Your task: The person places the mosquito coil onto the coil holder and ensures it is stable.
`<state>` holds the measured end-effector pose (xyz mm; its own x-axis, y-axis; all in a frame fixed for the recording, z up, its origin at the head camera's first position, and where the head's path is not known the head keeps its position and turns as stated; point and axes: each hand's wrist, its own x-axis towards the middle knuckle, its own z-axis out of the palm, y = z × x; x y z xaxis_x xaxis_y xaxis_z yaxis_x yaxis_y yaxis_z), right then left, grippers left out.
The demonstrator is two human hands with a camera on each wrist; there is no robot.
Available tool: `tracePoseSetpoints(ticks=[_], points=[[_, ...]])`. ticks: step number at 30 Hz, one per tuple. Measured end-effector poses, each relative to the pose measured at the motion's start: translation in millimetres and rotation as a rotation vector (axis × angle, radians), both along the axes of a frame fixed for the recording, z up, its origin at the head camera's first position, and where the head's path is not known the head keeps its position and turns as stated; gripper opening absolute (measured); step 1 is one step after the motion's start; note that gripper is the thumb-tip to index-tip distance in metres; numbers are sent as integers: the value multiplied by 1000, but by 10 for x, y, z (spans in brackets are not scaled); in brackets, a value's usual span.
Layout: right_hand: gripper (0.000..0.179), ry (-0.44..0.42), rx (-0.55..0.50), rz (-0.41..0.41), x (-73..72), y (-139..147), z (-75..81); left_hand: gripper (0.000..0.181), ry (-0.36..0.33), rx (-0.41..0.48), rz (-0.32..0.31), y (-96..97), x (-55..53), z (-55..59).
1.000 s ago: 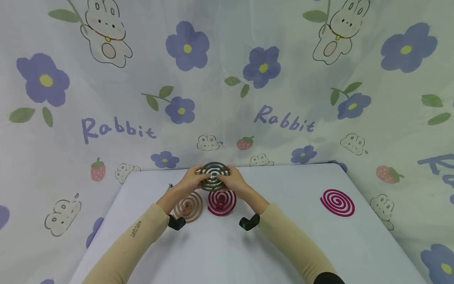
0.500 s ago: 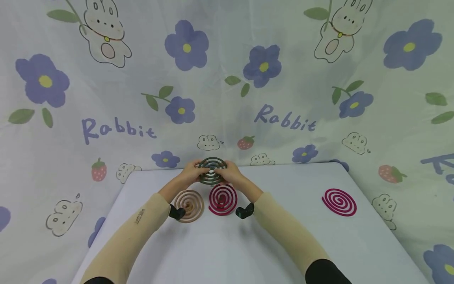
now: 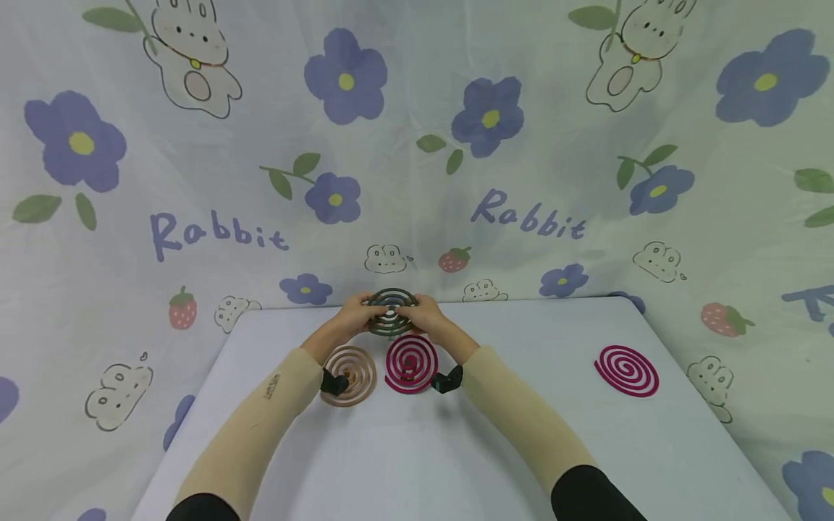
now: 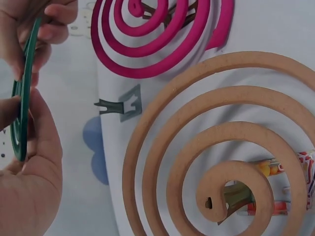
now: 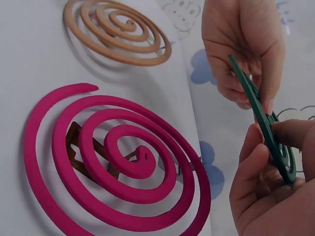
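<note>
Near the table's far edge, my left hand [image 3: 352, 319] and my right hand [image 3: 431, 318] both hold a dark green mosquito coil [image 5: 262, 118]. The thumbs lie on its near face and the other fingers reach behind it. Both wrist views show the coil edge-on, tilted up off the table. Just in front of the hands, a magenta mosquito coil [image 5: 146, 168] rests raised on a small metal stand [image 5: 76, 147]. To its left, a tan mosquito coil [image 4: 231, 129] sits on another stand [image 4: 238, 195].
A small metal stand [image 4: 112, 106] lies by the table's far edge, beyond the tan and magenta coils. A second magenta coil [image 3: 627, 370] lies toward the table's right edge. Printed cloth [image 3: 404, 166] hangs behind the white table [image 3: 404, 463].
Both hands have moved slightly away from me with the green coil, toward the far edge. The coil no longer overlaps the magenta one in the head view. The resting coils have stayed put.
</note>
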<state>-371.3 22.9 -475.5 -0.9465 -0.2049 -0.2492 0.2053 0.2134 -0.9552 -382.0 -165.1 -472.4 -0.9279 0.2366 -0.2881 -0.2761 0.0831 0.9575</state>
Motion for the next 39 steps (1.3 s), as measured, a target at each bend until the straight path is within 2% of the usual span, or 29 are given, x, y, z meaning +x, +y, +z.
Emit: tracePoseSetpoints(ticks=[8,20,29,39], points=[[25,0,-12,-21,-93,14,-108,39,-23,19,20,38,-72,-78],[30,-38,8,-43,-203,42,-316,42,-48,-11,59,90,-153,-218],[24,-26,43,-42,-209,58,-402,45,-55,-17,65,92,-185,-373],[28,-32,10,-61,-212,28,-433,49,-58,-51,72,94,-173,-406]])
